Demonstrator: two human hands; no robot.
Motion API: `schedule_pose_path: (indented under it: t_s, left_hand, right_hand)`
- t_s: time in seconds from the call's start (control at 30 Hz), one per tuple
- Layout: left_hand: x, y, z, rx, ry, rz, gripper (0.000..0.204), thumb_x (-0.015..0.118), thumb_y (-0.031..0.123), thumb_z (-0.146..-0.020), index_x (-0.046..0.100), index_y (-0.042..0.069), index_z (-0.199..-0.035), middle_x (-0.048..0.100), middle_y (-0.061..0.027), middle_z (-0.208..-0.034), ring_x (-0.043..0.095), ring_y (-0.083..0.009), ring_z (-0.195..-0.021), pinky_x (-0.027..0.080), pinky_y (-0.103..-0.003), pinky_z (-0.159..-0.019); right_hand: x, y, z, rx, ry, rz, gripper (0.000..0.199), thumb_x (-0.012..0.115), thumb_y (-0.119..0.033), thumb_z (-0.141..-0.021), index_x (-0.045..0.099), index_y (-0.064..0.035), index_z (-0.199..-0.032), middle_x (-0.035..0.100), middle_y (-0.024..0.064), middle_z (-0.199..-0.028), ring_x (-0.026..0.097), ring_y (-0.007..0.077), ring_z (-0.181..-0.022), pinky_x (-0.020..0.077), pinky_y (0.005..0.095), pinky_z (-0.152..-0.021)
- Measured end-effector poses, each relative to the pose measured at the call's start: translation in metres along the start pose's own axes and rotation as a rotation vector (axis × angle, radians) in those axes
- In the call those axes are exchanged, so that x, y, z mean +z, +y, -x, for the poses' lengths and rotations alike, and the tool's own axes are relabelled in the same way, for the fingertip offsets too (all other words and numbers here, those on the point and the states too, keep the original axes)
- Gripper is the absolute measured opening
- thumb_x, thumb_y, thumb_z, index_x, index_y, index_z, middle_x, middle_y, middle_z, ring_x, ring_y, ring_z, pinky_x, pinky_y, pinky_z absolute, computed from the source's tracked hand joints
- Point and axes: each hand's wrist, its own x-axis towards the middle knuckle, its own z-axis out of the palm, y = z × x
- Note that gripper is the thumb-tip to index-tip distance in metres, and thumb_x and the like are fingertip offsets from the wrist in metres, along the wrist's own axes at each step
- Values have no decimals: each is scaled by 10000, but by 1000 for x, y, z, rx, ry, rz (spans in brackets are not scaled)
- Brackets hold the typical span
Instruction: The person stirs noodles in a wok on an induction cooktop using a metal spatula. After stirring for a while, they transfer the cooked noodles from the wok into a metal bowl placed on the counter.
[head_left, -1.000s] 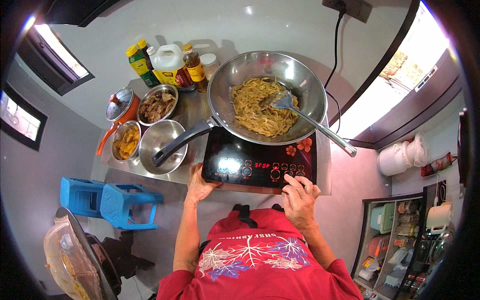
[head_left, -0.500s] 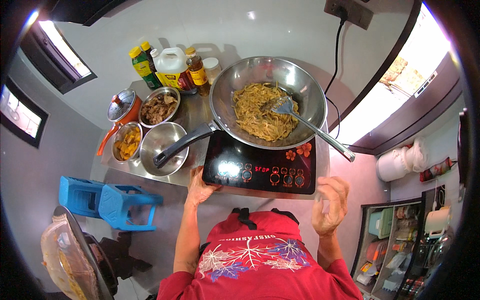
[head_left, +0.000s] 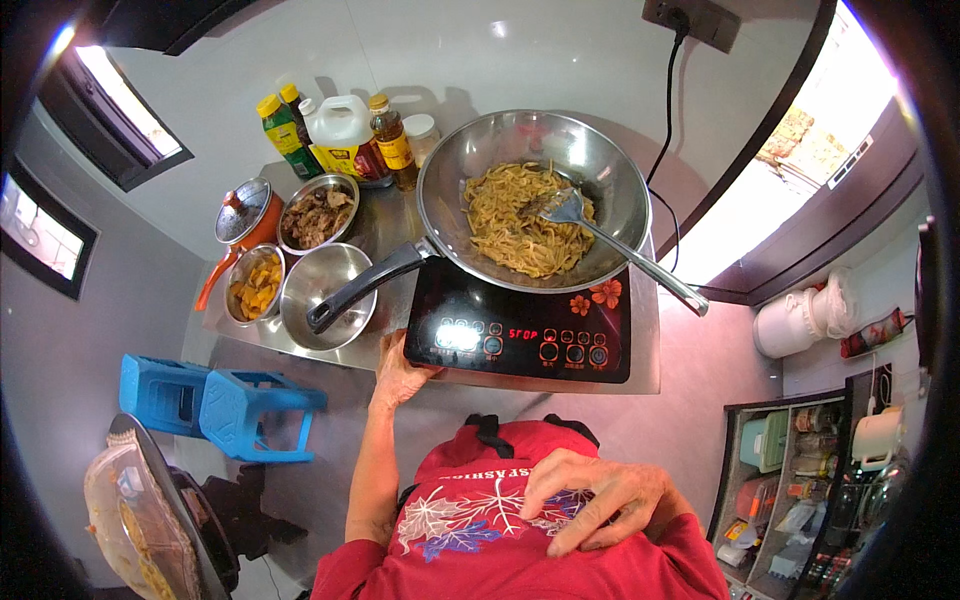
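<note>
A steel wok [head_left: 600,170] full of yellow noodles [head_left: 515,225] sits on a black induction cooker [head_left: 520,335]. Its dark handle [head_left: 365,290] points toward me, and a metal spatula [head_left: 610,245] rests in the noodles. My left hand [head_left: 400,372] grips the front left edge of the cooker. My right hand [head_left: 600,495] lies flat on my red shirt at my belly, fingers spread, holding nothing.
Left of the wok stand an empty steel bowl [head_left: 325,290], a bowl of brown meat [head_left: 318,212], a bowl of yellow pieces [head_left: 252,285], an orange lidded pot [head_left: 245,215] and several bottles [head_left: 340,135]. Two blue stools [head_left: 215,405] stand below the counter. Shelves [head_left: 800,480] are at right.
My right hand left the cooker's control panel, dropped away to the right, then came to rest on my shirt. My left hand stayed at the cooker's edge.
</note>
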Motion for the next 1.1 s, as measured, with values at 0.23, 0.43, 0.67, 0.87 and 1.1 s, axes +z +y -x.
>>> schedule_pose_path:
  t_s: [0.23,0.43,0.67,0.87,1.1]
  left_hand:
    - [0,-4,1,14,-6,1,675,831,340,-594,610,167,-1208,545,-106,-1242,426,-350,-1167,353,-438,-1025]
    - [0,-2,1,12,-26,5,697,827,345,-599,594,163,-1230,542,-107,-1257,426,-344,-1173,343,-433,-1032]
    - [-1,5,0,-59,-31,-38,726,821,357,-594,584,176,-1255,540,-92,-1269,408,-346,-1211,337,-428,-1052]
    - [3,-7,-1,-49,-25,-7,730,829,353,-587,585,177,-1253,538,-75,-1274,410,-344,-1213,380,-437,-1031]
    - [5,-1,2,-42,21,39,692,837,280,-588,597,164,-1226,555,-83,-1243,424,-333,-1193,391,-439,-1013]
  right_hand:
    - [-5,17,14,-54,-58,-32,231,723,-138,-820,696,-82,-1041,562,144,-1185,488,342,-1117,350,495,-971]
    - [-4,9,1,-44,-108,-104,134,726,-122,-810,676,-70,-922,571,125,-1139,490,328,-1094,350,484,-959]
    - [-6,1,4,73,-89,-80,178,722,-120,-802,691,-70,-970,561,138,-1157,480,341,-1114,333,489,-980]
    - [-24,1,9,29,-165,-23,117,712,-108,-805,695,-49,-904,600,126,-1131,514,318,-1090,360,461,-968]
    - [-40,17,69,424,431,468,108,713,-88,-740,648,-46,-815,677,97,-912,614,268,-886,453,392,-854]
